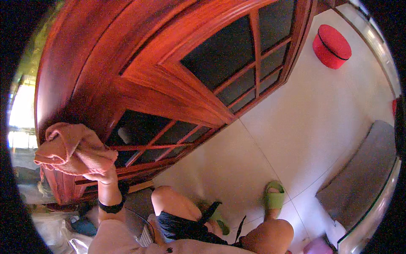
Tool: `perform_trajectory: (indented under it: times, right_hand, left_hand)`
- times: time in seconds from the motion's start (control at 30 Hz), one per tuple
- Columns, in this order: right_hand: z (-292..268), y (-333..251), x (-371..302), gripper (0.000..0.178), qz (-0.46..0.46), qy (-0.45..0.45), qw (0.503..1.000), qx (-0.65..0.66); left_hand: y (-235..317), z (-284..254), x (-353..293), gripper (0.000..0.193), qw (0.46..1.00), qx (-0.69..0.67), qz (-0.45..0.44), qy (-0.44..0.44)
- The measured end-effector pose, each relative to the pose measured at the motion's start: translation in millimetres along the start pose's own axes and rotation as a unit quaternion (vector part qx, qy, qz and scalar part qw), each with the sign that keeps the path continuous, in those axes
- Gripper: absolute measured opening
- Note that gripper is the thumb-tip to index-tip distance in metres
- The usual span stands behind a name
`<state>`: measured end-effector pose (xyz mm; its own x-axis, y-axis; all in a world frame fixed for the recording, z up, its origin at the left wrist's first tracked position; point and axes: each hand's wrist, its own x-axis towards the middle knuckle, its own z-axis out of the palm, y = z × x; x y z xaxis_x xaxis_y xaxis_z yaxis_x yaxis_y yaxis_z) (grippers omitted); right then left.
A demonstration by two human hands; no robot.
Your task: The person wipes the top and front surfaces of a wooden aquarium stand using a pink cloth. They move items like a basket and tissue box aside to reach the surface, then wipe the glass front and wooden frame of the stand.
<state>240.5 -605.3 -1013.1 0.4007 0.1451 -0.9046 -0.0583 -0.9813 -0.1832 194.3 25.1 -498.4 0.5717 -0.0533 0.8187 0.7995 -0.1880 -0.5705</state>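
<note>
My left hand [101, 176] reaches up at the left with a pink cloth [78, 150] draped over it. Only the heel of the hand and the wrist, with a black band, show; the cloth hides the fingers. The cloth lies against the edge side of a reddish-brown wooden door [101, 89] with dark glass panes set in a wooden grid. One end of the cloth hangs loose past the door's left edge. My right hand is out of view.
Pale tiled floor [253, 139] spreads to the right of the door. A round red box-like stool [332, 46] stands at the far right. A grey mat [359, 178] lies nearer on the right. Green slippers [275, 195] are on my feet; a purple thing [319, 245] sits at the lower right.
</note>
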Motion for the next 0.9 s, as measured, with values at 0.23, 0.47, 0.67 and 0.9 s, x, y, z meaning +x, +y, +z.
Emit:
perform_trajectory:
  times: [0.23, 0.47, 0.67, 0.9]
  right_hand:
    - [-26, -53, -4, 0.015, -0.041, 0.012, 0.999, -0.011]
    - [-78, -105, -51, 0.015, -0.076, 0.033, 0.996, -0.026]
    - [-117, -154, -64, 0.016, -0.114, 0.035, 0.991, -0.059]
    - [-153, -167, -69, 0.017, -0.146, 0.029, 0.982, -0.115]
  left_hand:
    - [-22, 39, -53, 0.042, 0.689, 0.661, 0.253, -0.158]
    - [14, 14, -49, 0.029, 0.967, -0.255, 0.011, 0.013]
    - [-10, 14, -43, 0.023, 0.929, -0.364, 0.069, 0.001]
    - [-17, 9, -68, 0.033, 0.904, -0.411, 0.077, -0.083]
